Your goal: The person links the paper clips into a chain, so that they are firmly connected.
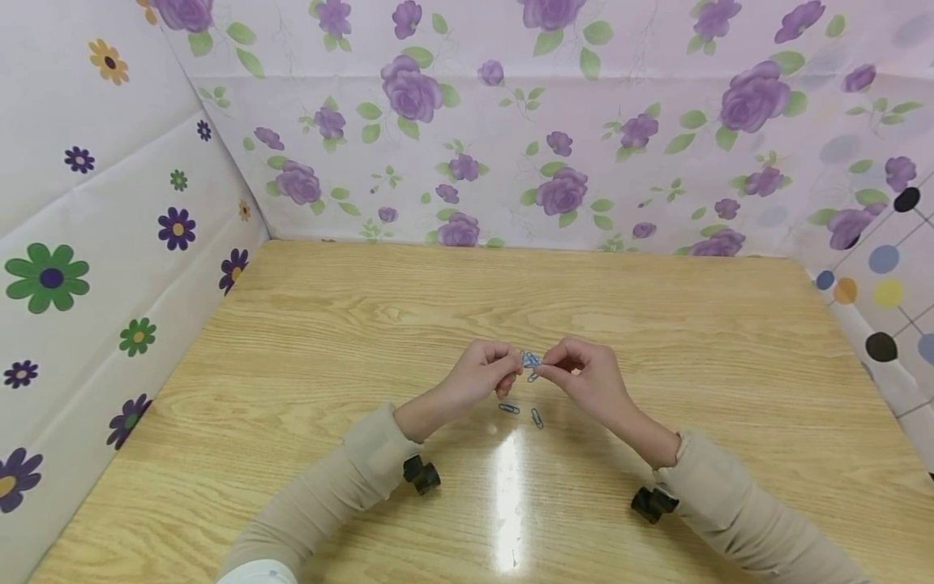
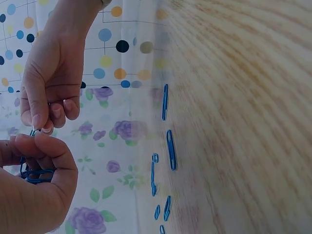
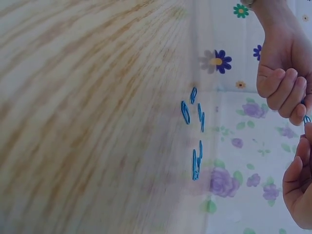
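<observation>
Both hands meet over the table (image 1: 365,308), fingertips almost touching, working with blue paper clips. The left hand (image 1: 477,375) is curled, its thumb and forefinger pinching wire, and the left-wrist view shows a held clip (image 2: 40,176) by its bent fingers. The right hand (image 1: 587,377) pinches a bit of wire too, thumb against forefinger; exactly how the pieces join there I can't tell, being so small. I'd say the tips are kept so close because such thin wire needs steadying from both sides, and the spare clips lie just below to be within easy reach. The held clip's long axis seems to run down toward the tabletop. On the wood, one loose clip (image 1: 508,408) lies nearly left to right, while a second clip (image 1: 537,418), just beside it, points away from the person, its near end leaning right. A small cluster of clips (image 1: 531,357) shows between the fingertips in the head view, lying at mixed angles.
</observation>
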Available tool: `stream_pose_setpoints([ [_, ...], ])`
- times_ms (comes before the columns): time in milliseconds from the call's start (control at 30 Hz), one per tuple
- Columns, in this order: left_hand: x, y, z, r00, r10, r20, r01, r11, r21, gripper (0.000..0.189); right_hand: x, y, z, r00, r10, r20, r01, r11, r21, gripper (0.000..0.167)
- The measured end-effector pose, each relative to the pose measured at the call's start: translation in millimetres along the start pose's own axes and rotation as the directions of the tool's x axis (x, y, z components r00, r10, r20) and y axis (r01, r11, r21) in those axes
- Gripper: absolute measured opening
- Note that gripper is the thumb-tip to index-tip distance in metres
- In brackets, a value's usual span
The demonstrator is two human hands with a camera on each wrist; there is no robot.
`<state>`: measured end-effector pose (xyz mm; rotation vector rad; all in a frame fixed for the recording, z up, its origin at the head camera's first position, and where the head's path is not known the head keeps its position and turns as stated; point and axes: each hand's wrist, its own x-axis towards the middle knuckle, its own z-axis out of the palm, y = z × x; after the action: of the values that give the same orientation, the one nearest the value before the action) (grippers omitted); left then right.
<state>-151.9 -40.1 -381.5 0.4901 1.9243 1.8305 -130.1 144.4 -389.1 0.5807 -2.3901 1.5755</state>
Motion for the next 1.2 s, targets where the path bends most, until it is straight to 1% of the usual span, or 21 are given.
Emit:
stream_pose_setpoints([
  [67, -0.5, 0.0, -0.9, 1.0, 0.014, 0.012, -0.014, 1.0, 0.012, 0.024, -0.4, 0, 0, 1.0, -0.01, -0.005, 0.01, 1.0, -0.005, 0.011],
  [133, -1.7, 0.1, -3.1, 1.0, 0.021, 0.021, -0.022, 0.999, 0.028, 0.023, -0.1, -8, -1, 1.0, -0.017, -0.017, 0.016, 1.0, -0.021, 0.011],
  [300, -3.0, -0.7, -8.7, 0.998, 0.042, 0.053, -0.048, 0.993, 0.106, 0.023, 1.1, -6, -7, 1.0, 0.016, -0.013, -0.017, 1.0, -0.024, 0.01],
  [367, -2.8, -1.6, -9.8, 0.997, 0.043, 0.07, -0.052, 0.991, 0.127, 0.023, 0.8, 3, -8, 0.999, 0.036, 0.005, -0.036, 0.999, -0.01, 0.009],
  [467, -3.2, -3.0, -11.8, 0.997, 0.024, 0.078, -0.034, 0.991, 0.127, 0.019, 0.0, 2, -9, 0.998, 0.057, 0.023, -0.057, 0.998, -0.012, 0.006],
  [533, -3.3, -4.3, -13.5, 0.997, 0.009, 0.076, -0.018, 0.993, 0.118, 0.019, -0.4, -2, -9, 0.997, 0.073, 0.038, -0.073, 0.997, -0.013, 0.004],
  [633, -3.2, -4.5, -14.6, 0.997, 0.001, 0.077, -0.008, 0.995, 0.1, 0.022, -0.7, -16, -11, 0.995, 0.08, 0.056, -0.079, 0.997, -0.019, 0.004],
  [733, -2.4, -3.7, -13.4, 0.996, -0.02, 0.086, 0.014, 0.998, 0.067, 0.021, -0.5, -31, -12, 0.994, 0.086, 0.072, -0.083, 0.996, -0.031, 0.004],
  [767, -2.1, -3.5, -12.6, 0.996, -0.022, 0.089, 0.017, 0.998, 0.061, 0.021, -0.4, -35, -12, 0.994, 0.085, 0.075, -0.083, 0.996, -0.032, 0.002],
  [867, -0.9, -4.1, -9.9, 0.996, -0.029, 0.089, 0.023, 0.997, 0.07, 0.021, 0.2, -37, -10, 0.993, 0.081, 0.084, -0.079, 0.997, -0.023, 0.004],
  [967, -0.4, -5.3, -8.1, 0.997, 0.011, 0.077, -0.023, 0.988, 0.15, 0.021, 0.5, -24, -8, 0.993, 0.073, 0.087, -0.073, 0.997, -0.003, 0.007],
  [1067, -0.1, -5.9, -7.8, 0.995, 0.068, 0.07, -0.082, 0.971, 0.223, 0.019, 0.6, -10, -7, 0.993, 0.075, 0.091, -0.075, 0.997, -0.004, 0.003],
  [1167, -0.7, -3.4, -7.5, 0.991, 0.107, 0.079, -0.123, 0.962, 0.246, 0.018, 1.0, -3, -7, 0.992, 0.083, 0.092, -0.083, 0.997, -0.008, 0.002],
  [1200, -2.4, 0.1, -7.0, 0.99, 0.113, 0.082, -0.13, 0.96, 0.247, 0.018, 1.2, -2, -7, 0.992, 0.083, 0.094, -0.082, 0.997, -0.009, 0.003],
])
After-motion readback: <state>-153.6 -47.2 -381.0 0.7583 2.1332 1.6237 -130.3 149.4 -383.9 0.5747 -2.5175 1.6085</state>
